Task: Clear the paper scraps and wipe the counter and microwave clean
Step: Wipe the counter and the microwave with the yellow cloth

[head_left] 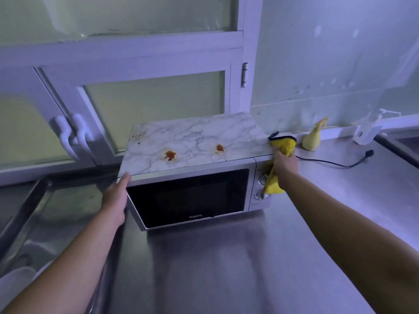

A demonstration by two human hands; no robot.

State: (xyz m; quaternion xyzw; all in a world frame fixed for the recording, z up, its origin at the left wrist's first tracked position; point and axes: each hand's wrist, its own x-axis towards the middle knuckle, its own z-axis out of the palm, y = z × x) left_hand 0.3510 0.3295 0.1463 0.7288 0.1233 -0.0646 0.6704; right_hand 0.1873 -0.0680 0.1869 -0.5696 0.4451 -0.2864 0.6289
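- My left hand (114, 196) lies flat, fingers straight, against the front left corner of the Galanz microwave (192, 196). I judge it braces the oven so it won't slide.
- My right hand (284, 168) is curled round a bunched yellow cloth (283, 145). The cloth's upper end touches the right edge of the marble-patterned top (192, 137), probably ready for a leftward sweep.
- Two red sauce stains (170, 155) sit unwiped on that top.
- I see no paper scraps on the steel counter (226, 257).

One camera only — worn on the head, looking forward and down at the microwave (192, 196), close up — the steel surface (226, 268) just below.
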